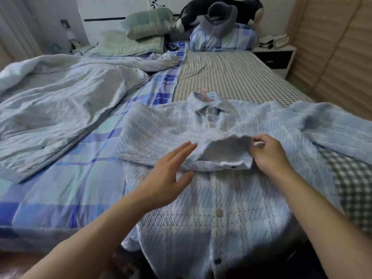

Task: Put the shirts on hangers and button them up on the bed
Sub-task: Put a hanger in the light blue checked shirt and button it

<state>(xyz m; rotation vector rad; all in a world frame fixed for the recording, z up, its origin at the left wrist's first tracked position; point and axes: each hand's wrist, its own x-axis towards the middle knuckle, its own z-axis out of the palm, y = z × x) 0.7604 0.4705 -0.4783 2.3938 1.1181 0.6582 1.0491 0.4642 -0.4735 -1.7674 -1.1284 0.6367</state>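
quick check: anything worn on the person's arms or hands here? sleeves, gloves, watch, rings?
Nothing worn that shows. Left hand and right hand are bare, no gloves, and no rings visible on the fingers. Both forearms are bare down to the frame's bottom edge: no sleeves, watch or wristband in view.

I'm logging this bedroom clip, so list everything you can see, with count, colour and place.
shirt: one, pale blue, front of bed
hanger: one, pink, hook at collar
quilt: one, light blue, left side
bed: one, checked and plaid sheets
pillows: two, green, at headboard
plush toy: one, black and white, at headboard
nightstand: one, white, right
left hand: open, flat by sleeve
right hand: pinches sleeve cuff
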